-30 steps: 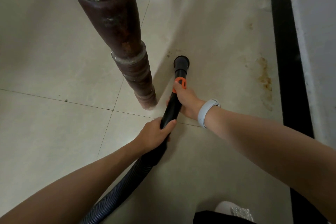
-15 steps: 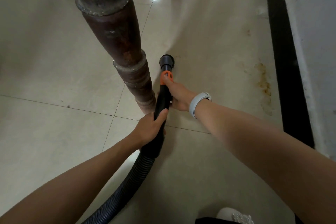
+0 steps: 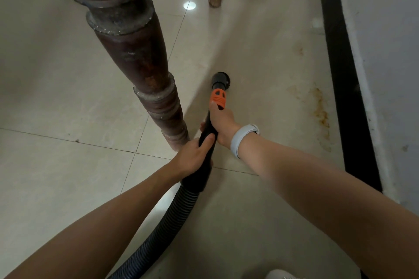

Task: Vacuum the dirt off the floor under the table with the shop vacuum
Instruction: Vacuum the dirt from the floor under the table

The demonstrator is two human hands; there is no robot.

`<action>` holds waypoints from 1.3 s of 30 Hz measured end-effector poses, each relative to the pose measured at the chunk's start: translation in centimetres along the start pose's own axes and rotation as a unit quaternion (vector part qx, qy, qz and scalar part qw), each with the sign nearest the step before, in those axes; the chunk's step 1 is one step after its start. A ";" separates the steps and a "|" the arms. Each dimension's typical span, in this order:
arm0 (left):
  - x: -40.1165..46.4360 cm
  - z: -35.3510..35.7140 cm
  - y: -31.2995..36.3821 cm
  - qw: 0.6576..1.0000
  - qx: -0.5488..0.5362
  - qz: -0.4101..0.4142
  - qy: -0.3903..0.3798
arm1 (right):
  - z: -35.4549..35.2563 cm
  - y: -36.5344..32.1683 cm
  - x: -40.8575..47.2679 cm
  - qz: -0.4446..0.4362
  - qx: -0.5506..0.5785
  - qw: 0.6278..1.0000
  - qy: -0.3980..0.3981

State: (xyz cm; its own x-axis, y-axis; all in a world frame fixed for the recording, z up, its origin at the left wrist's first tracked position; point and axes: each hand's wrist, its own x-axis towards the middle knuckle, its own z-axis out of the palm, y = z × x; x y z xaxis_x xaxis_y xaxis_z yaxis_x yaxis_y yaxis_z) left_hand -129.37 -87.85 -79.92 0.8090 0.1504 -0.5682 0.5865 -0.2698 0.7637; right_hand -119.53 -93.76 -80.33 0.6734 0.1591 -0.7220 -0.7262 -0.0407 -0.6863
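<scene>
Now left hand (image 3: 192, 156) and right hand (image 3: 221, 121) grip the vacuum wand (image 3: 207, 133), nozzle (image 3: 220, 79) ahead.

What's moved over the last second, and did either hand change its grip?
The nozzle swung in toward the table leg, then back out to its right. Left hand and right hand kept gripping the wand as before.
</scene>
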 end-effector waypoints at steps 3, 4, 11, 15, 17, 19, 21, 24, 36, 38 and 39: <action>-0.2 0.9 -0.2 0.999 0.041 0.016 -0.024 | -1.3 1.2 -0.2 -0.009 0.025 0.999 0.030; -0.2 1.2 -0.5 0.998 0.056 0.021 -0.023 | -1.6 1.7 -0.3 -0.014 0.031 0.999 0.036; -0.4 1.1 -1.4 0.998 0.044 0.014 0.048 | -0.3 2.6 1.3 -0.030 -0.046 0.998 -0.024; -0.3 0.9 -2.5 0.993 0.039 -0.009 0.110 | 1.2 1.7 1.2 0.006 -0.066 0.992 -0.107; -0.1 0.5 -2.0 0.994 0.036 -0.001 0.103 | 1.3 1.2 1.2 0.006 -0.067 0.992 -0.104; 0.4 0.4 -0.9 0.998 0.017 0.010 0.066 | 0.8 0.4 1.2 -0.004 -0.052 0.996 -0.071; 1.1 0.9 0.3 1.000 0.004 0.012 0.026 | -0.5 -0.3 1.3 -0.014 -0.013 1.000 -0.020; 2.1 3.1 1.9 0.999 0.027 0.012 -0.038 | -4.1 -0.7 1.7 -0.027 -0.003 0.997 0.067; 0.9 3.5 0.5 0.994 -0.033 -0.060 -0.088 | -5.9 -2.0 3.0 -0.056 -0.070 0.996 0.032; 0.6 2.3 -0.2 0.990 -0.094 -0.077 -0.067 | -3.3 -2.8 3.3 -0.056 -0.098 0.994 -0.005; 0.5 1.7 -0.5 0.989 -0.115 -0.081 -0.052 | -2.0 -3.1 3.3 -0.054 -0.117 0.991 -0.026</action>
State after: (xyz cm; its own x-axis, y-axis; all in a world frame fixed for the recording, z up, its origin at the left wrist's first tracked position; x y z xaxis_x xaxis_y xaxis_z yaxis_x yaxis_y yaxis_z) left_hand -129.29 -89.28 -81.13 0.7031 0.0716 -0.7075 0.7103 -0.0246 0.7034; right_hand -114.83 -95.08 -80.76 0.7328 0.2248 -0.6422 -0.5944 -0.2478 -0.7650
